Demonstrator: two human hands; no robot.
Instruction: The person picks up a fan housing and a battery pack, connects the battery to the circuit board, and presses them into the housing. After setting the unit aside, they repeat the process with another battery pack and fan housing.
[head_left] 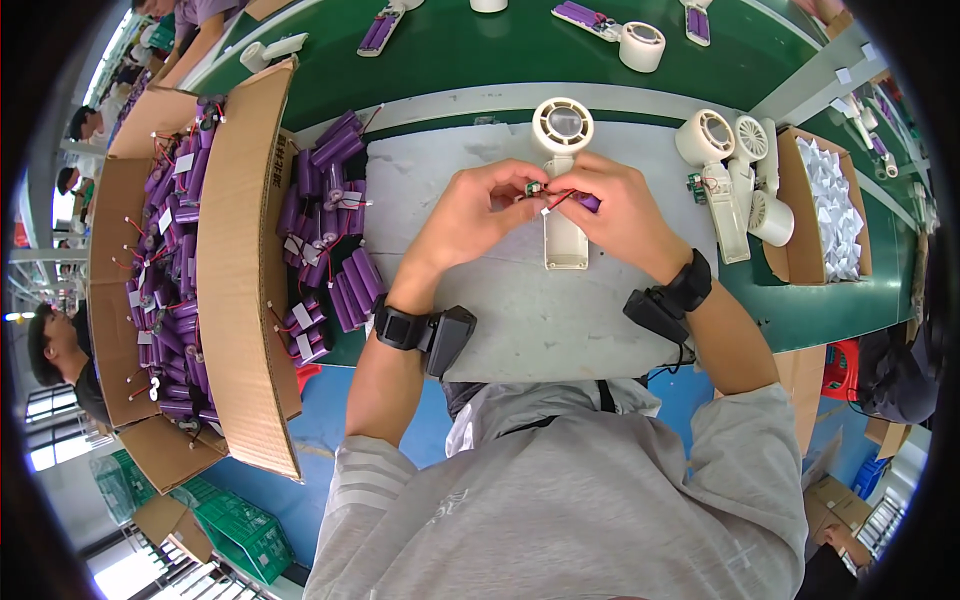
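A white handheld fan housing [566, 245] lies on the grey work mat [480, 330], its round head [562, 125] pointing away from me. Above its handle my left hand [465, 222] pinches a small green circuit board [535, 188] between thumb and fingers. Close beside it, my right hand [627, 213] is closed around a purple battery pack [589, 203], mostly covered by the fingers. Red and dark wires [563, 197] run between the two hands, and a small white plug [546, 211] shows near the left fingertips. Whether the plug is seated in the board cannot be made out.
At left stands a cardboard box [240, 270] full of purple battery packs, with loose packs [352, 287] beside it. Fan housings [722, 195] and a box [790, 215] of white folded pieces are at right. More fan parts [640, 47] lie on the green belt [480, 60] beyond.
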